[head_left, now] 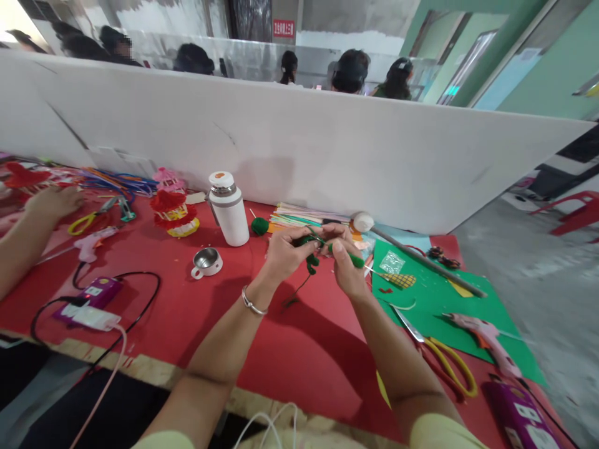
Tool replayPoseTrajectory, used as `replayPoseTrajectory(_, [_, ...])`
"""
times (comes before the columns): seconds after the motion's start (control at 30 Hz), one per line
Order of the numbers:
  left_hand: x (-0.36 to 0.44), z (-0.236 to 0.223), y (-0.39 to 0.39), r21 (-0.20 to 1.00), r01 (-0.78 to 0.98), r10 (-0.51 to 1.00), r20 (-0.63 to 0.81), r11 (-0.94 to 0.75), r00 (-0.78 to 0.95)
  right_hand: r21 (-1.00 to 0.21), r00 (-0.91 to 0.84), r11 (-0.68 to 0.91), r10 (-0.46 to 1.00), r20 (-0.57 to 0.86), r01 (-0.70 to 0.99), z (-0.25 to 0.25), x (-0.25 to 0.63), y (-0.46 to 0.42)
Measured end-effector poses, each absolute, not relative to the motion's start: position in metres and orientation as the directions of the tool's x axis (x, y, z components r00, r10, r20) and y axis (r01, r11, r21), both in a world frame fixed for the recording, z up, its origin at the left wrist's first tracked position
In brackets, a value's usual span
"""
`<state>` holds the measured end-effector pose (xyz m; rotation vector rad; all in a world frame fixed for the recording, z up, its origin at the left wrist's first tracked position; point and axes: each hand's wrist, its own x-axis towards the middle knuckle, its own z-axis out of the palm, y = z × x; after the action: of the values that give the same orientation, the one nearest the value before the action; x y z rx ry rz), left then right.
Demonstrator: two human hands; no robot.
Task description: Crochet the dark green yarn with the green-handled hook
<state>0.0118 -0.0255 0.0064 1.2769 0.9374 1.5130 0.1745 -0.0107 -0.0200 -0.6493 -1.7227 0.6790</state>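
My left hand (289,252) is closed on a small dark green crocheted piece (311,263), with a curled end and a loose yarn strand hanging below. My right hand (345,262) grips a green-handled crochet hook (356,260), fingers meeting the left hand's at the yarn. The hook's tip is hidden among the fingers. Left of my hands, a dark green yarn ball (259,226) rests beside a white thermos (229,209). A metal-lined cup lid (206,262) lies in front of the thermos.
Yellow-handled scissors (449,368), a pink glue gun (486,340) and a purple power strip (519,411) lie right. Red decorated models (173,215) stand left, near another person's hand (55,202) and a second glue gun (88,246). A white partition (299,143) borders the table behind.
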Motion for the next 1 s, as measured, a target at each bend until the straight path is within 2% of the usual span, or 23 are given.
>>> replayPoseTrajectory(0.1, [0.016, 0.003, -0.027, 0.924, 0.001, 0.910, 0.377, -0.383, -0.174, -0.709, -0.079, 0.692, 0.721, 0.689, 0.133, -0.018, 0.171, -0.018])
replayPoseTrajectory(0.2, [0.021, 0.000, -0.029, 0.919, 0.067, 0.891, 0.393, -0.389, -0.225, -0.633, -0.034, 0.740, 0.656, 0.754, 0.227, -0.022, 0.163, -0.020])
replayPoseTrajectory(0.3, [0.027, 0.000, -0.030, 0.923, 0.034, 0.890, 0.380, -0.385, -0.252, -0.501, 0.003, 0.802, 0.529, 0.849, 0.325, -0.031, 0.156, -0.017])
replayPoseTrajectory(0.37, [0.029, 0.000, -0.030, 0.924, -0.072, 0.901, 0.346, -0.376, -0.260, -0.437, 0.017, 0.831, 0.460, 0.888, 0.345, -0.036, 0.155, -0.015])
replayPoseTrajectory(0.47, [0.022, 0.004, -0.027, 0.911, -0.358, 0.976, 0.161, -0.205, -0.149, -0.436, 0.010, 0.839, 0.458, 0.889, 0.325, -0.038, 0.160, -0.012])
replayPoseTrajectory(0.5, [0.017, 0.006, -0.025, 0.907, -0.411, 0.996, 0.084, -0.089, -0.031, -0.454, -0.012, 0.836, 0.480, 0.877, 0.309, -0.037, 0.163, -0.011])
replayPoseTrajectory(0.57, [0.003, 0.010, -0.022, 0.889, -0.450, 0.986, -0.007, 0.082, 0.167, -0.484, -0.091, 0.833, 0.522, 0.848, 0.269, -0.033, 0.170, -0.010])
replayPoseTrajectory(0.63, [-0.010, 0.013, -0.018, 0.875, -0.449, 0.952, -0.038, 0.179, 0.305, -0.497, -0.181, 0.841, 0.534, 0.826, 0.213, -0.027, 0.176, -0.009])
replayPoseTrajectory(0.77, [-0.022, 0.012, -0.014, 0.886, -0.404, 0.936, -0.083, 0.227, 0.343, -0.515, -0.294, 0.845, 0.534, 0.793, 0.144, -0.018, 0.186, -0.005])
replayPoseTrajectory(1.0, [-0.026, 0.007, -0.011, 0.908, -0.372, 0.942, -0.066, 0.193, 0.329, -0.498, -0.354, 0.856, 0.514, 0.782, 0.143, -0.018, 0.197, 0.007])
